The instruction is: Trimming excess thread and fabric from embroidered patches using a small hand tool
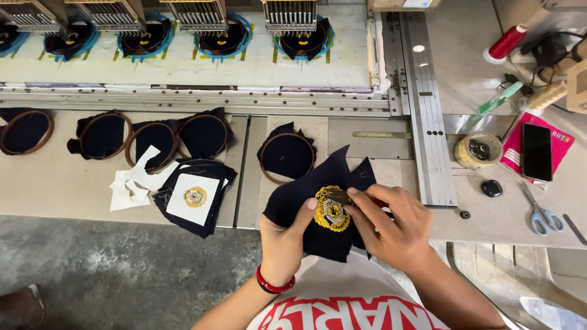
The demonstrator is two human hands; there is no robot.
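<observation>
My left hand (282, 241) pinches the navy cloth piece (318, 211) taut from below, thumb beside the gold emblem (331, 209), so my right hand (391, 229) can work small snips (340, 196) at its edge.

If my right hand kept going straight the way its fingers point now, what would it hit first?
The right hand points up-left along the dark cloth. Past the gold badge, it would probably first meet the hooped navy fabric, though depth is unclear.
</observation>
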